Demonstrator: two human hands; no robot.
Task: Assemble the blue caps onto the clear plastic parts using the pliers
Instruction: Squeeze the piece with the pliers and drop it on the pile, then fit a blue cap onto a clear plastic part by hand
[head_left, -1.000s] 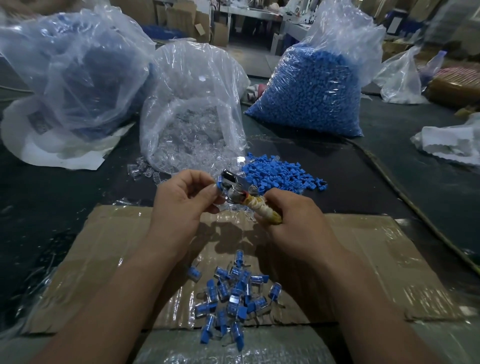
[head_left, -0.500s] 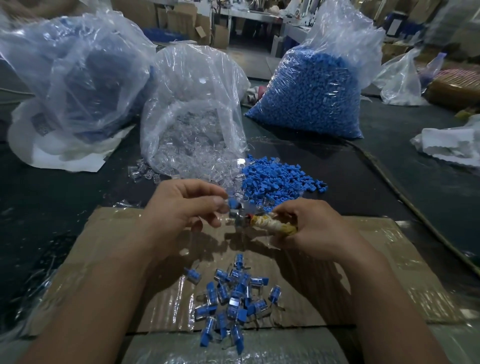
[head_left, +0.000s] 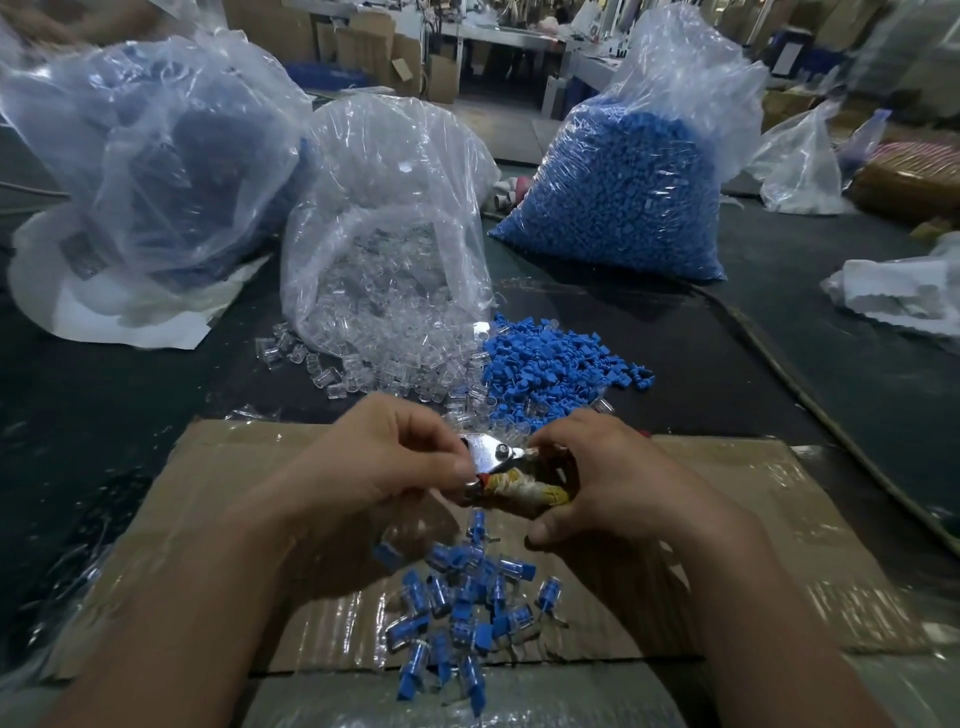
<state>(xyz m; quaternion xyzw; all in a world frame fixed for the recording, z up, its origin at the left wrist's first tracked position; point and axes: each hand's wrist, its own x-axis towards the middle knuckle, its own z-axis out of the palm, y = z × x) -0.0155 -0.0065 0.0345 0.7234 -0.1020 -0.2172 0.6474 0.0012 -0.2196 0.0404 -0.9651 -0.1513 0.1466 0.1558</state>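
Observation:
My right hand (head_left: 613, 483) grips the pliers (head_left: 496, 456) by their tape-wrapped handles, with the metal head pointing left. My left hand (head_left: 384, 467) pinches at the jaw tips with thumb and curled fingers. The part held there is hidden behind those fingers. Both hands hover just above a pile of assembled blue-capped clear parts (head_left: 467, 613) on the cardboard sheet (head_left: 753, 519). Loose blue caps (head_left: 550, 369) lie heaped beyond the hands. Clear plastic parts (head_left: 395, 358) spill from an open bag to their left.
A full bag of blue caps (head_left: 618, 197) stands at the back right and the open clear-parts bag (head_left: 384, 208) at the centre. A large crumpled bag (head_left: 156, 156) sits back left. White plastic (head_left: 893, 296) lies at the right. The table is dark.
Both hands have come down and toward me with the pliers, from above the loose caps to just over the assembled pile. The blue cap seen at the jaws is now hidden.

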